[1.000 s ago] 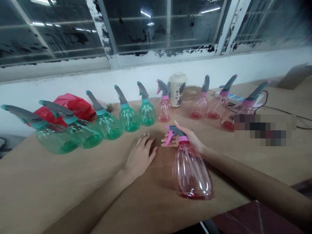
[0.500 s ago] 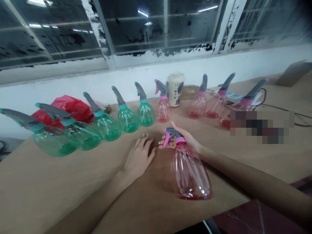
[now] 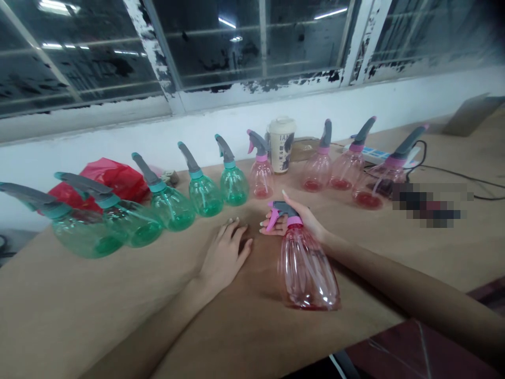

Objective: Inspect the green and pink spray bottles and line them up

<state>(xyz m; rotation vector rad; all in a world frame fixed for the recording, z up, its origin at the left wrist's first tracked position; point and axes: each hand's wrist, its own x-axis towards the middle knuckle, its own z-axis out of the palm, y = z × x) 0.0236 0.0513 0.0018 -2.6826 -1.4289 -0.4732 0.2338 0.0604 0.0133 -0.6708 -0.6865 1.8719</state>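
Note:
My right hand [image 3: 305, 218] is around the grey and pink spray head of a clear pink spray bottle [image 3: 308, 271]. The thumb lies along the far side of the head, and several fingertips show beyond the pink trigger. The bottle leans with its base towards me; whether the base touches the table I cannot tell. My left hand [image 3: 224, 250] lies palm down on the wooden table [image 3: 244, 337], fingers apart, holding nothing, just left of the bottle.
Several green spray bottles [image 3: 171, 208] stand in a row at the left, before a red plastic bag [image 3: 114, 176]. More pink spray bottles [image 3: 342, 173] stand at the back right. A paper cup [image 3: 281, 150], a power strip [image 3: 373, 153] and black cables [image 3: 453, 172] are behind.
The pink bottle in my right hand has shifted slightly away from me, its base a little higher in view. My left hand stays in place. The view has moved slightly.

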